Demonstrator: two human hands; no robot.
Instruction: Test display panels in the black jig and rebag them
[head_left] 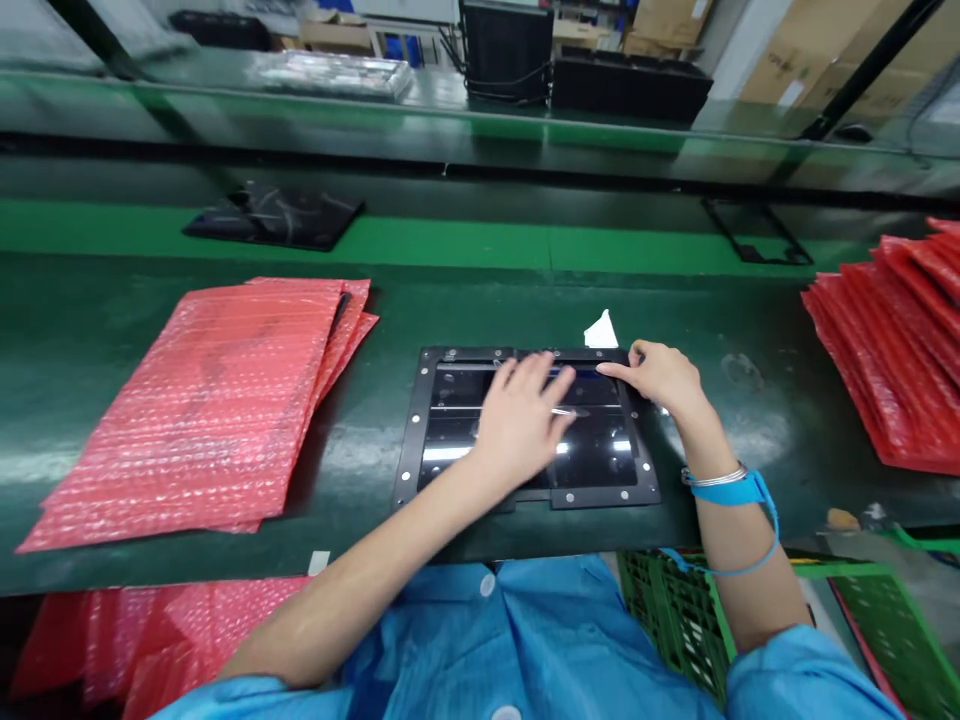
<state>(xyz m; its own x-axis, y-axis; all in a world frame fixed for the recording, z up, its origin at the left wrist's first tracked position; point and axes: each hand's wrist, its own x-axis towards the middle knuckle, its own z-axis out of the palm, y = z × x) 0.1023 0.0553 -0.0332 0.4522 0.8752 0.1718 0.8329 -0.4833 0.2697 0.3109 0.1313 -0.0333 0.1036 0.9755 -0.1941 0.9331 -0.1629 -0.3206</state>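
A black rectangular frame (411,440) with round light dots along its border lies flat on the green table, with a glossy dark panel (600,455) inside it. Over the panel's upper middle is my left hand (521,420), palm down, its fingers spread. A thin shiny strip shows beside its fingers. My right hand (660,375) is at the frame's top right corner, thumb and index finger apart along the edge, the other fingers curled. A blue band circles the right wrist. Just behind the frame lies a small white scrap (601,330).
Red bubble-wrap sleeves (195,400) are stacked at the left, more sleeves (892,350) at the right. Farther back lie a dark panel (277,220) and a thin black frame (757,232). Green crates (667,610) stand below the table's front edge.
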